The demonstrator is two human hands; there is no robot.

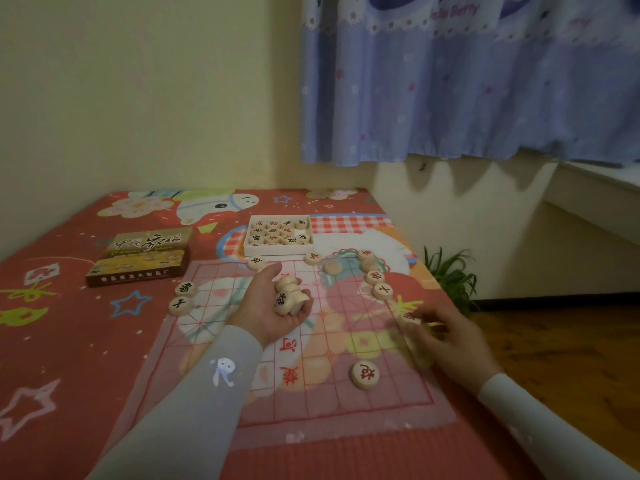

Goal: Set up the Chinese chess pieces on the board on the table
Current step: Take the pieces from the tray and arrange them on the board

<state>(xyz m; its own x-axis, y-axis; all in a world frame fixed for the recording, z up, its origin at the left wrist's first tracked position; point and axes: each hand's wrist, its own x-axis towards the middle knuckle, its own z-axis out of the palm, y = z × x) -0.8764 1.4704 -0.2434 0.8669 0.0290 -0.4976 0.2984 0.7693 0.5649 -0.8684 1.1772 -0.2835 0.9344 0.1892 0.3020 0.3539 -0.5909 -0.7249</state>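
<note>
A thin see-through chess board (304,344) with red grid lines lies on the red patterned table. My left hand (273,306) is palm up over its middle and cups several round wooden pieces (289,296). My right hand (446,336) is blurred at the board's right edge, fingertips on a red-marked piece (410,317). Other pieces lie along the right edge (381,291), at the far edge (313,258) and at the left edge (180,304). One red piece (365,375) sits nearer me.
A white box (278,249) with several more pieces stands beyond the board. Its brown printed lid (142,258) lies to the far left. The table's right edge drops to a wooden floor with a green plant (450,275). Wall and curtain stand behind.
</note>
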